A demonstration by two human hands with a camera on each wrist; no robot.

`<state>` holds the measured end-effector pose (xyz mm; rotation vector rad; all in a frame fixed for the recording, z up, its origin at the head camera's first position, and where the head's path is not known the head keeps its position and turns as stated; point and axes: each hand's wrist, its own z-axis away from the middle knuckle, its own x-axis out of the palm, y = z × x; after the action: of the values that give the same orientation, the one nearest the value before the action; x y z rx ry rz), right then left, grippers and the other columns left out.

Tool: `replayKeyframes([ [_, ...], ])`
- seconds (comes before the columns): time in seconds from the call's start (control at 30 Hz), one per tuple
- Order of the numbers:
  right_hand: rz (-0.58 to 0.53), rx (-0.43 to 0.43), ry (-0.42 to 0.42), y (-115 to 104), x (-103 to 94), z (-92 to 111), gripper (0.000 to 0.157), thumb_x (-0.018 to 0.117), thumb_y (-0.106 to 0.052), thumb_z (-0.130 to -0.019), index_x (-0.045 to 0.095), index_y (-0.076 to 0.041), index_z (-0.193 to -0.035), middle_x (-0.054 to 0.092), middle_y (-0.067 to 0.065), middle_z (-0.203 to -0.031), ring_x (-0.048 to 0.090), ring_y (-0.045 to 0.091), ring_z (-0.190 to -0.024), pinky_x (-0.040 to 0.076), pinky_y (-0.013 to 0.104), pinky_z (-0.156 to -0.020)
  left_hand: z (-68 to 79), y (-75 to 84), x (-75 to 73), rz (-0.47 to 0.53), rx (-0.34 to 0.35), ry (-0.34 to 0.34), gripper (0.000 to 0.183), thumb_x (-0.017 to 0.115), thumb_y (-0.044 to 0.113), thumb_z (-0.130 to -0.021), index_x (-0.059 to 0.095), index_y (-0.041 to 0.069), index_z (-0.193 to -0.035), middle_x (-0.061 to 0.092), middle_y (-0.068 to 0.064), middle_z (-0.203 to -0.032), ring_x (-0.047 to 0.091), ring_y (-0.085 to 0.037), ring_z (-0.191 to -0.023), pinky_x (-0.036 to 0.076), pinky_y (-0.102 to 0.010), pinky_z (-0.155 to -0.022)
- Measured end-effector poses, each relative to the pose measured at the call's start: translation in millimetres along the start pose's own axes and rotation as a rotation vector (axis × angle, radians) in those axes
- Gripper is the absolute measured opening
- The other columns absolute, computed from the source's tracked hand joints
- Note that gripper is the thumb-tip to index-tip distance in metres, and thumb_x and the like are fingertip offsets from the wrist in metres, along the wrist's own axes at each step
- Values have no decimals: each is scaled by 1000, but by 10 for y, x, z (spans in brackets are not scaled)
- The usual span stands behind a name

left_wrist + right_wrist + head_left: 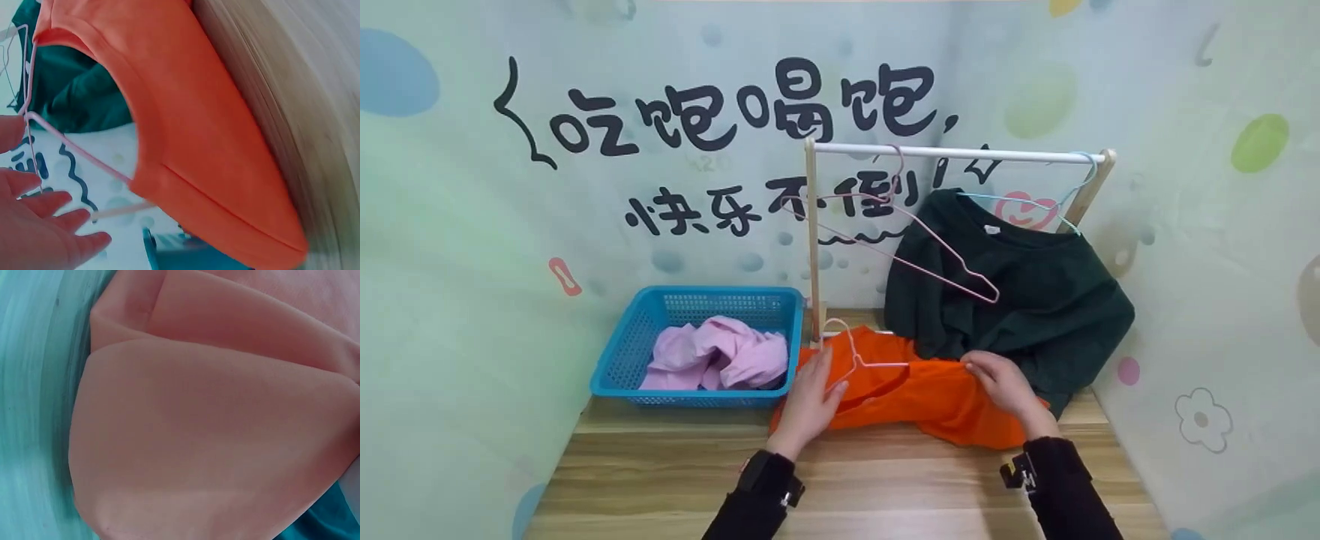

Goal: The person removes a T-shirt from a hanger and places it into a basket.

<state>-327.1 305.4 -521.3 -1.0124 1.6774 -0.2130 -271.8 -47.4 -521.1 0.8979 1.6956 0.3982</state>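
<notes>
An orange top (pixel 952 394) hangs partly on a pink hanger (pixel 885 365), its lower part on the table. Beside the hanger's hook, my left hand (pixel 810 394) has its fingers extended. The left wrist view shows this hand (pixel 39 225) with spread fingers close to the pink hanger (pixel 79 147), whose arms go into the orange neckline (pixel 126 101). At the top's right shoulder, my right hand (pixel 1005 382) pinches the fabric. Orange cloth (pixel 197 433) fills most of the right wrist view; the right fingertips are hidden there.
A blue basket (pixel 611 375) with pink clothing (pixel 716 352) stands at left. Behind is a rack with a white rail (pixel 960 154), bearing an unused pink hanger (pixel 937 262) and a dark green top (pixel 1005 277) on a light blue hanger (pixel 1091 176). The wooden table (pixel 660 480) lies in front.
</notes>
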Motion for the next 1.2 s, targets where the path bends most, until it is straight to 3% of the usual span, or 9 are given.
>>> replayKeyframes([
  [0.17, 0, -32, 14, -30, 41, -11, 11, 61, -9, -98, 71, -9, -101, 68, 2, -101, 62, 20, -91, 51, 45, -87, -78, 147, 46, 228, -79, -45, 63, 58, 23, -101, 30, 6, -155, 49, -15, -145, 46, -32, -134, 38, -45, -108],
  [0.3, 8, -85, 50, -37, 60, -2, 11, 63, -6, -96, 72, -10, -100, 69, 0, -101, 63, 18, -92, 52, 42, -86, -105, 198, 79, 371, -76, -5, 56, 58, 21, -101, 39, 9, -152, 64, -8, -118, 60, -25, -118, 47, -37, -99],
  [0.47, -5, -139, 100, -46, 75, 14, 16, 64, -3, -94, 74, -13, -102, 69, -4, -102, 64, 14, -91, 52, 30, -83, -98, 200, 124, 390, -76, 29, 38, 56, 21, -102, 56, 16, -139, 64, 2, -87, 65, -20, -88, 55, -30, -83],
  [0.63, 5, -141, 189, -65, 94, 20, 17, 62, -2, -95, 73, -13, -102, 69, -2, -101, 62, 18, -93, 47, 24, -86, -73, 182, 118, 325, -68, 101, 13, 57, 17, -101, 65, 11, -111, 64, 2, -78, 62, -21, -77, 53, -29, -73],
  [0.73, -1, -83, 281, -68, 82, 29, 14, 60, -2, -96, 73, -9, -100, 70, 3, -101, 61, 20, -95, 45, 22, -87, -65, 169, 77, 267, -43, 165, 7, 59, 14, -100, 64, 9, -100, 67, 0, -81, 65, -22, -79, 55, -33, -76],
  [0.9, -132, 72, 393, -64, 32, 36, 16, 52, -6, -102, 67, -1, -99, 66, 10, -95, 56, 16, -84, 43, 19, -79, -64, 143, -16, 195, -10, 261, 7, 62, 10, -98, 64, 5, -93, 70, -4, -81, 68, -22, -76, 56, -38, -75],
  [1.0, -188, 158, 427, -75, 17, 41, 22, 47, -11, -105, 64, 2, -101, 63, 12, -93, 52, 16, -81, 41, 21, -77, -57, 132, -59, 190, -6, 296, 7, 62, 8, -97, 64, 4, -92, 70, -6, -80, 68, -22, -74, 57, -37, -74],
  [1.2, -296, 381, 513, -110, -9, 50, 32, 40, -25, -108, 59, 0, -110, 57, 13, -100, 49, 19, -89, 39, 29, -83, -34, 93, -88, 275, -3, 355, 6, 61, 2, -97, 64, -1, -92, 70, -11, -82, 70, -26, -77, 58, -39, -77],
])
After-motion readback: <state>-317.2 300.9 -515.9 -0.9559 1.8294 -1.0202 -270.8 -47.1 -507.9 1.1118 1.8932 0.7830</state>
